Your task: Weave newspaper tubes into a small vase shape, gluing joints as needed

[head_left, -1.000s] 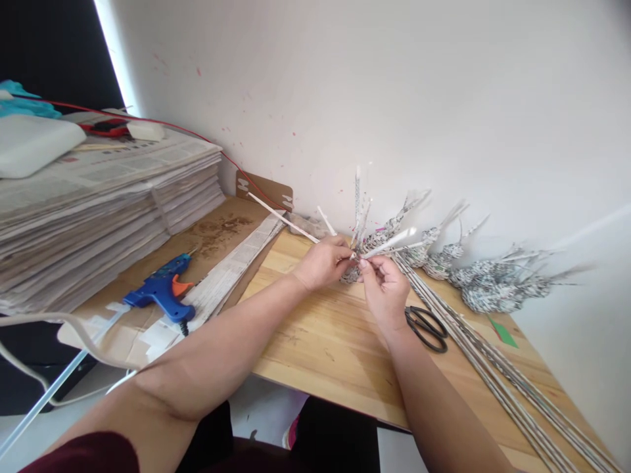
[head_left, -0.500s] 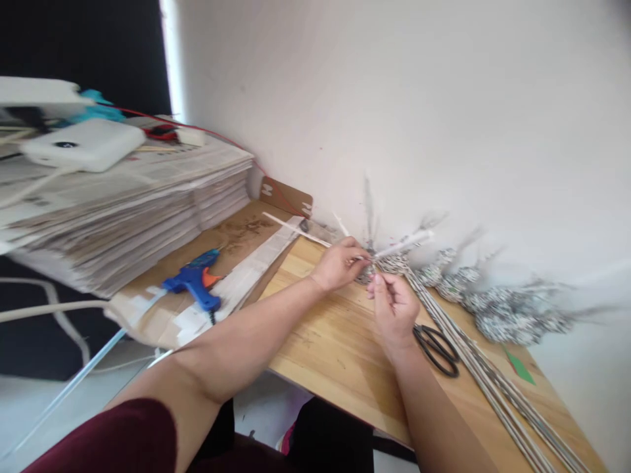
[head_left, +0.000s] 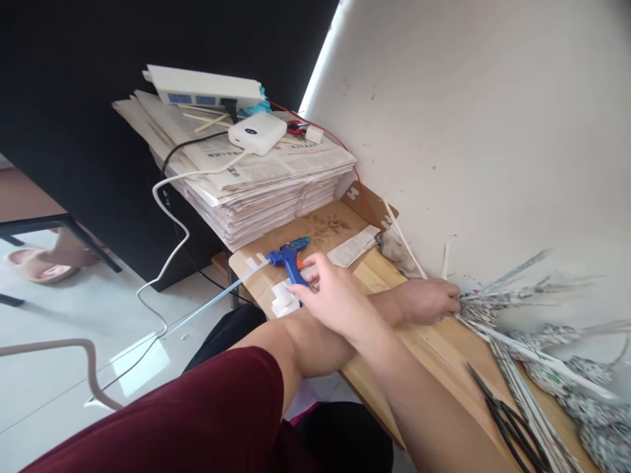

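Note:
My left hand [head_left: 428, 300] reaches out to the right, its fingers closed on a small woven paper piece [head_left: 476, 309] with loose paper strips sticking out. A long white paper strip [head_left: 404, 236] rises beside that hand. My right hand [head_left: 328, 289] crosses over my left forearm to a blue glue gun [head_left: 290, 259] with an orange trigger. Thumb and fingers are apart about its handle, not closed round it. The glue gun lies on cardboard, with a long clear glue stick [head_left: 217, 295] poking from its back end.
Black scissors [head_left: 513, 420] and long rolled paper sticks [head_left: 522, 394] lie on the wooden table [head_left: 444, 355]. More woven paper pieces [head_left: 586, 394] line the wall. A newspaper stack [head_left: 276, 197] carries a white power bank [head_left: 259, 131] and a power strip [head_left: 202, 89]. A white cable [head_left: 172, 220] hangs down.
My right hand has let go of the paper work and moved left across my left arm to the glue gun. My left hand still holds the piece. The view has swung left.

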`<state>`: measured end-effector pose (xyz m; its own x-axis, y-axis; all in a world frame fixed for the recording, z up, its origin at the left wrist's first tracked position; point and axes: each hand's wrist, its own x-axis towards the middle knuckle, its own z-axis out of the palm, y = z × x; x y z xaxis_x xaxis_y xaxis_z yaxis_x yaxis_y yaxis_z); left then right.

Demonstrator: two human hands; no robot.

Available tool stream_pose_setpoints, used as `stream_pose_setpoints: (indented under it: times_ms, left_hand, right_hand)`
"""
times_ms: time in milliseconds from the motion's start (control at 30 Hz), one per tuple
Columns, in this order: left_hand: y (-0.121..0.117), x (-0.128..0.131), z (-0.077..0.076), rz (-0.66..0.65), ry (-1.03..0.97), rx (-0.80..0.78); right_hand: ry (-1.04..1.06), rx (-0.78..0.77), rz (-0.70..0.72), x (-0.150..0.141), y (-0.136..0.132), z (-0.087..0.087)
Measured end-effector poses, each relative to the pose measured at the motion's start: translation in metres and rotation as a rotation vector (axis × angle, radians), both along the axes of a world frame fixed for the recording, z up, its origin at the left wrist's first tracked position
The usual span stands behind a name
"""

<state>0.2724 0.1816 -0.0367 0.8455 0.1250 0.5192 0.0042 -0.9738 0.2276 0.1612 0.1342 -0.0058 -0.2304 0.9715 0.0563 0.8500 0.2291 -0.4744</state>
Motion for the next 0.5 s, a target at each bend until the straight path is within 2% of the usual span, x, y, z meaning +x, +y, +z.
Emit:
stream_pose_setpoints:
  times_ms: [100,200,333,500]
  left_hand:
    - [0.001,0.001,0.000,-0.009,0.004,0.003]
    - [0.001,0.001,0.000,-0.009,-0.009,0.011]
    - [-0.002,0.001,-0.001,0.008,-0.013,0.037]
    - [-0.006,0.006,-0.008,0.018,-0.053,0.052]
  right_hand:
    - [-0.194,-0.042,-0.013,-0.021,0.023,-0.012]
    - [-0.199,-0.027,-0.055,-0.025,0.028,-0.017]
    - [0.070,0.003,-0.132,-0.016,0.017,-0.015]
    - [0.485,0.046,-0.144,-0.009,0.009,-0.024]
